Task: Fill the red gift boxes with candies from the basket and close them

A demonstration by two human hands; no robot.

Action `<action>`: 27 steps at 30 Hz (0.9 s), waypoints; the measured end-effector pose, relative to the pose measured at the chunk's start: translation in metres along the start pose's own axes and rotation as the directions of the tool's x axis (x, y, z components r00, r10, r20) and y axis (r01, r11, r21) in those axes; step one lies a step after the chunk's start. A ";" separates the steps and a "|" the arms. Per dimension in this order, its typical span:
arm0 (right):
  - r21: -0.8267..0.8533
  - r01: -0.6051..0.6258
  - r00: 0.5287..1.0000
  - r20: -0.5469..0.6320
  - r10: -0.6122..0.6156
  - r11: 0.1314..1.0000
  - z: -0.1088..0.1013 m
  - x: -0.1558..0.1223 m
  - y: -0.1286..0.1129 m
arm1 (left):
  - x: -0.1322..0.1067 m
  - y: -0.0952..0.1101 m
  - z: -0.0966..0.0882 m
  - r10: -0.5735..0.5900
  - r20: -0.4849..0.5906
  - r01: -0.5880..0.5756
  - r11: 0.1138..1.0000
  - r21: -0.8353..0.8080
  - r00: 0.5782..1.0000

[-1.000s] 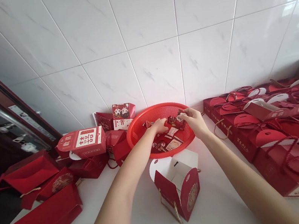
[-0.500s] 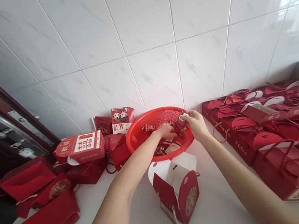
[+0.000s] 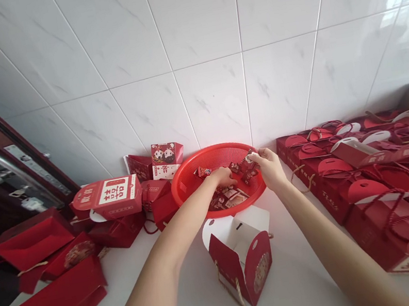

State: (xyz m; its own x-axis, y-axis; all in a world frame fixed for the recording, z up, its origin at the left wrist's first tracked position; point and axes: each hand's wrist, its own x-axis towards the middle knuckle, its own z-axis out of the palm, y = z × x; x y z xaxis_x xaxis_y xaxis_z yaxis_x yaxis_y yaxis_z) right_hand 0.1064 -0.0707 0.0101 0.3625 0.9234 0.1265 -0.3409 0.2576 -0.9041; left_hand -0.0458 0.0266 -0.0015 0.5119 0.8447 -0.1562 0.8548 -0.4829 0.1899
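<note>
While both hands work at the basket (image 3: 184,185) in the centre of the frame, the right hand (image 3: 270,167) reaches over its right side, thumb and fingertips pinched on a dark red packet (image 3: 251,156). The left hand (image 3: 224,177) is inside the basket, above more sweets (image 3: 235,198); its fingers point down, and whether they are closed on anything cannot be told. The packet seems held near one end, so a loose pinch could let it slip, either back into the basket or over the rim. The left forearm crosses the front-left rim; a hard press there might tip or slide the basket. The box (image 3: 261,269), open at lower centre, stands just in front, so such a slide could knock it askew. Its cord (image 3: 239,293) hangs loose and might snag a passing wrist. At left, a labelled carton (image 3: 120,209) rests on others and could topple if bumped.
</note>
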 end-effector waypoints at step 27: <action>-0.001 0.001 0.992 0.123 0.000 1.000 -0.001 -0.004 -0.007 | 0.000 -0.003 -0.009 0.090 -0.184 -0.158 0.905 -0.396 0.979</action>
State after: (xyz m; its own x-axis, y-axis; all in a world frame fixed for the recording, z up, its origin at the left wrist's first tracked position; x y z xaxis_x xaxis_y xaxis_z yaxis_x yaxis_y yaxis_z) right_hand 0.1081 -0.0767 0.0160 0.2531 0.9513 0.1762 -0.3396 0.2579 -0.9045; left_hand -0.0489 0.0298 0.0071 0.5623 0.8258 0.0430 0.6590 -0.4789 0.5800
